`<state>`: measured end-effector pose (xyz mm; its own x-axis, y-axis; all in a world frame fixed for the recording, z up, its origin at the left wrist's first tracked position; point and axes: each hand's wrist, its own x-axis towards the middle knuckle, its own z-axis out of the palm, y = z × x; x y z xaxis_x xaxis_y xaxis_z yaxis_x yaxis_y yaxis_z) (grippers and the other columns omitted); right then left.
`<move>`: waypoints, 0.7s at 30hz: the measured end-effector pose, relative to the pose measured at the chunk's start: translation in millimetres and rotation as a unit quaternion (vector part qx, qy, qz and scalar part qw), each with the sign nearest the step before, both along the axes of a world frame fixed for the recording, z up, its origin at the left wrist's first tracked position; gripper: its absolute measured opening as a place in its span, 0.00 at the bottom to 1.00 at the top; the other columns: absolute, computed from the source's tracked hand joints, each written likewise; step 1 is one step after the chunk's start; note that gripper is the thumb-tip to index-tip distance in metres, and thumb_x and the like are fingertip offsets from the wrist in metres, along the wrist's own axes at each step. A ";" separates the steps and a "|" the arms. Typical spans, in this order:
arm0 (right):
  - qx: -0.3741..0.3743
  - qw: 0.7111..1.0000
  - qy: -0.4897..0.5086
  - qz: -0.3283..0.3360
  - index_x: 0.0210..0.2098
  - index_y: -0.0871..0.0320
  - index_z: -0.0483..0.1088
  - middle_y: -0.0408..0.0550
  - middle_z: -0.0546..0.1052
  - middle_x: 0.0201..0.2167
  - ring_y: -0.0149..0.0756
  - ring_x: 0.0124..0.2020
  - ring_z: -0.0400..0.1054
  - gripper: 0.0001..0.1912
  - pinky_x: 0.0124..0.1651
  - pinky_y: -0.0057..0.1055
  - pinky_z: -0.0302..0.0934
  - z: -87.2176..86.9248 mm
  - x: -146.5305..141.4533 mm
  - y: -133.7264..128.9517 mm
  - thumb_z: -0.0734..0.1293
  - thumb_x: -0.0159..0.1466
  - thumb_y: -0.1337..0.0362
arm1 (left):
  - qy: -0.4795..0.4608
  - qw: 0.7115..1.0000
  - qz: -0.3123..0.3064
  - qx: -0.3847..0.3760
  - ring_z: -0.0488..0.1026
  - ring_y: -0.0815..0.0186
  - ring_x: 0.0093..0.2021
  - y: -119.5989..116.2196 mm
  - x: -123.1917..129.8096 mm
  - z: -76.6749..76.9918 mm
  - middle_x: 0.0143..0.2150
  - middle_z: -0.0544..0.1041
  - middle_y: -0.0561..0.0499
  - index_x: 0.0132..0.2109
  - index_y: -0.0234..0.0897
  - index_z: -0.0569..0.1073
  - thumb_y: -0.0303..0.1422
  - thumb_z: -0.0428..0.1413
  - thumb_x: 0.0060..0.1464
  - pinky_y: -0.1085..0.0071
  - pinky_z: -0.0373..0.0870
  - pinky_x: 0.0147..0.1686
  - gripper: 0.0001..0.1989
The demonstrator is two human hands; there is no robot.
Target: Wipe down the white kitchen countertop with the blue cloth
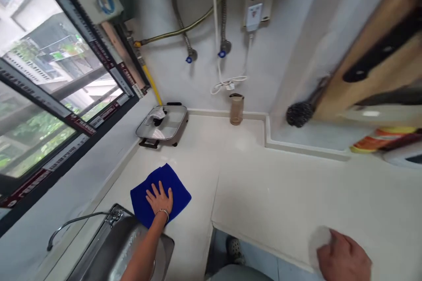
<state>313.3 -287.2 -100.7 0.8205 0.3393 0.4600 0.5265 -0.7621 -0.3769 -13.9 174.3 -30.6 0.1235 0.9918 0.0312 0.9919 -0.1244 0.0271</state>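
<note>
A dark blue cloth (180,197) lies spread on the white countertop (244,180), its near edge reaching the rim of the sink. On top of it my left hand (160,201) presses down flat, fingers apart, with a bracelet at the wrist. My right hand (344,257) is over the counter's front part at the lower right, slightly blurred. Its fingers are curled into a fist, and nothing shows in them.
A steel sink (99,246) with a faucet (79,218) is at the lower left. An electric pan (163,124) with a glass lid stands in the back corner. Against the wall are a brownish jug (236,109), a hanging scrubber (299,114) and a cutting board (332,88).
</note>
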 end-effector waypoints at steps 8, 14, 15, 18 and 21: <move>-0.044 0.998 -0.043 -0.028 0.53 0.64 0.66 0.62 0.70 0.47 0.53 0.49 0.65 0.22 0.47 0.47 0.63 -0.8 1.2 12.7 0.62 0.58 0.68 | 0.003 0.974 -0.226 0.003 0.33 0.39 0.74 -81.1 73.1 -7.2 0.76 0.45 0.41 0.71 0.36 0.52 0.47 0.41 0.63 0.39 0.42 0.70 0.34; -0.051 0.998 -0.018 -0.046 0.55 0.63 0.64 0.60 0.69 0.48 0.50 0.50 0.64 0.23 0.47 0.43 0.63 8.1 -1.8 15.6 0.60 0.60 0.70 | -0.024 0.916 -0.400 -0.034 0.25 0.40 0.74 -140.6 132.0 -6.7 0.77 0.38 0.45 0.72 0.39 0.48 0.45 0.44 0.62 0.38 0.37 0.71 0.35; -0.053 0.998 -0.013 -0.045 0.55 0.63 0.63 0.60 0.69 0.49 0.50 0.50 0.64 0.23 0.47 0.43 0.63 9.7 -2.2 16.3 0.60 0.60 0.71 | -0.029 0.901 -0.430 -0.045 0.24 0.40 0.73 -151.1 140.3 -6.6 0.77 0.36 0.45 0.72 0.41 0.47 0.45 0.45 0.62 0.38 0.37 0.71 0.36; -0.055 0.997 -0.003 -0.052 0.56 0.62 0.62 0.59 0.68 0.50 0.50 0.51 0.64 0.22 0.47 0.43 0.63 13.8 -3.1 18.2 0.59 0.62 0.71 | -0.044 0.853 -0.514 -0.083 0.23 0.39 0.73 -178.6 167.8 -6.6 0.77 0.30 0.48 0.73 0.44 0.43 0.47 0.46 0.61 0.36 0.36 0.70 0.38; -0.063 0.996 -0.003 -0.062 0.57 0.62 0.62 0.59 0.68 0.50 0.50 0.51 0.63 0.22 0.47 0.43 0.63 16.9 -3.9 20.1 0.58 0.62 0.72 | -0.057 0.814 -0.568 -0.109 0.23 0.38 0.73 -197.2 202.8 -6.4 0.76 0.26 0.51 0.73 0.47 0.40 0.49 0.47 0.60 0.34 0.36 0.70 0.40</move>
<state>309.4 -267.1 -83.8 0.8572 0.2918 0.4244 0.4278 -0.8621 -0.2714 188.9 -22.9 -37.0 0.9734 0.2224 -0.0553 0.2292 -0.9392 0.2556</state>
